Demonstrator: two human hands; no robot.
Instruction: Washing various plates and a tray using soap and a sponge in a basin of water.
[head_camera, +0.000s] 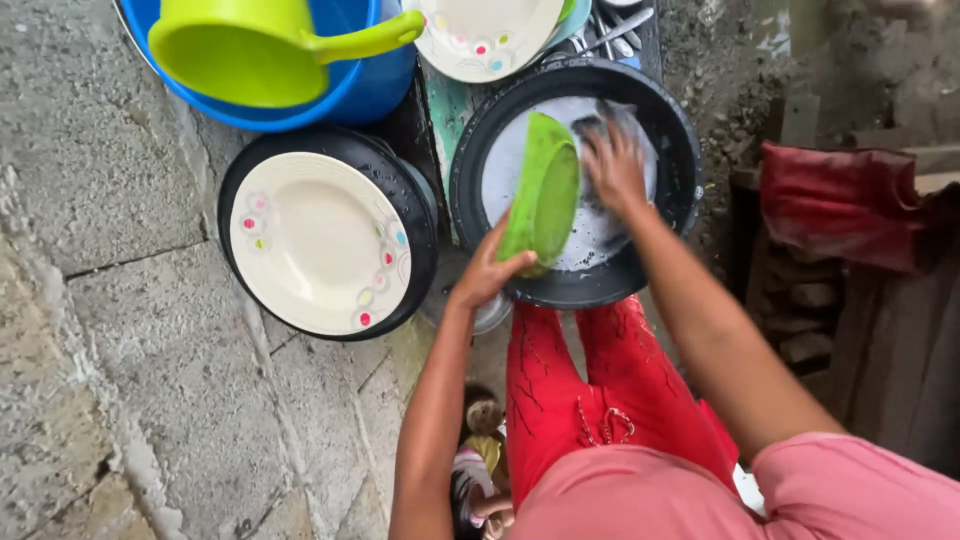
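My left hand (487, 270) grips the lower rim of a green plate (545, 190), holding it on edge over a black basin (670, 130) of soapy water. My right hand (613, 165) is beside the plate's face, over the water, fingers blurred and pressed on a grey scrubbing cloth (600, 122). I squat above the basin, my red trousers (600, 390) just below it.
A cream plate with coloured dots (320, 240) lies in a second black basin (425, 215) at left. Above are a blue tub (370, 85) holding a lime-green dipper (250, 45), another dotted plate (485, 35) and some cutlery (615, 30). Rough stone paving surrounds them; red cloth (840, 200) lies right.
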